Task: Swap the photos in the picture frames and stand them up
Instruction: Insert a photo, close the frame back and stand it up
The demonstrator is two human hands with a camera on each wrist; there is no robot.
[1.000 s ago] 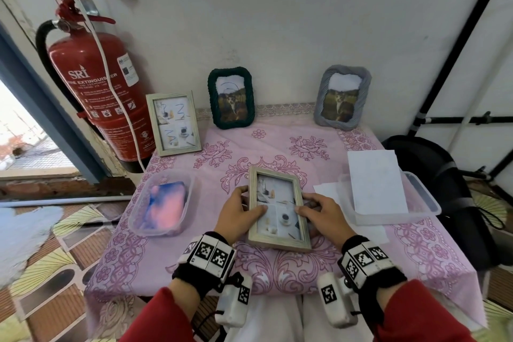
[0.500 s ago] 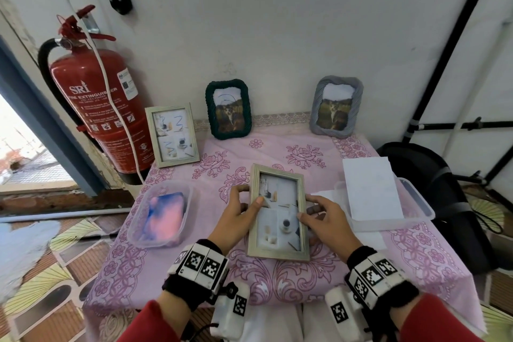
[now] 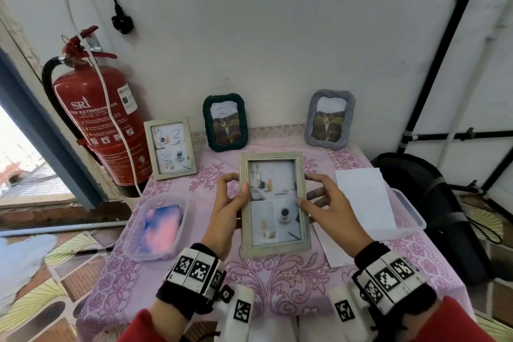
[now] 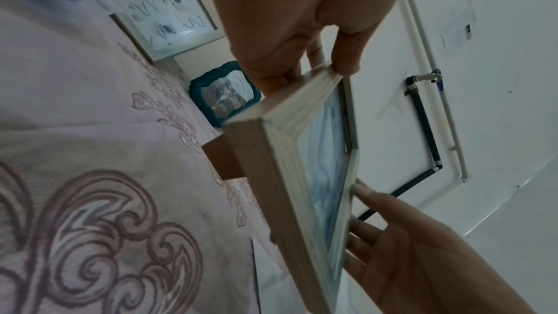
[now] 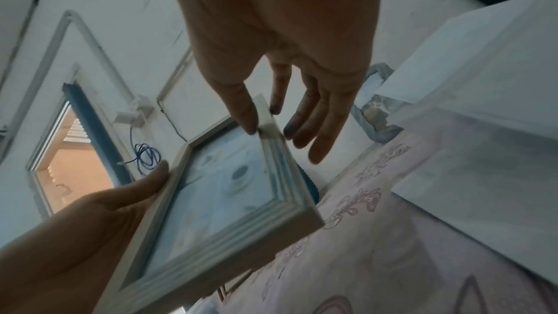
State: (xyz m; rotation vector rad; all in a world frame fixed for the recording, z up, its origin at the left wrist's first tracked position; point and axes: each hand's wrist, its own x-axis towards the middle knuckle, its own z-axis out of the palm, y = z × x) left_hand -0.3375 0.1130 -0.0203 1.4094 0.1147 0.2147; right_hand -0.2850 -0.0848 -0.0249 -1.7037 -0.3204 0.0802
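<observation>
A pale wooden frame [image 3: 273,204] with a four-panel photo hangs tilted above the pink tablecloth [image 3: 277,283], its glass facing me. My left hand [image 3: 239,183] pinches its left edge, thumb on the front. My right hand [image 3: 304,189] pinches the right edge, thumb in front and fingers behind. The left wrist view shows the frame [image 4: 302,176] edge-on with its brown back stand [image 4: 225,159] folded out. The right wrist view shows the frame [image 5: 223,195] under my thumb. A matching wooden frame [image 3: 170,148], a green frame [image 3: 225,126] and a grey frame [image 3: 329,119] stand at the wall.
A plastic tub [image 3: 133,244] with a pink-blue cloth sits front left. A clear tub [image 3: 410,219] holding white paper [image 3: 363,197] sits right, with another sheet [image 3: 330,247] beside it. A red fire extinguisher [image 3: 94,125] stands left of the table, a black bag [image 3: 433,203] right.
Both hands have lifted the wooden frame off the tablecloth and tipped it up toward me. The head view has tilted upward.
</observation>
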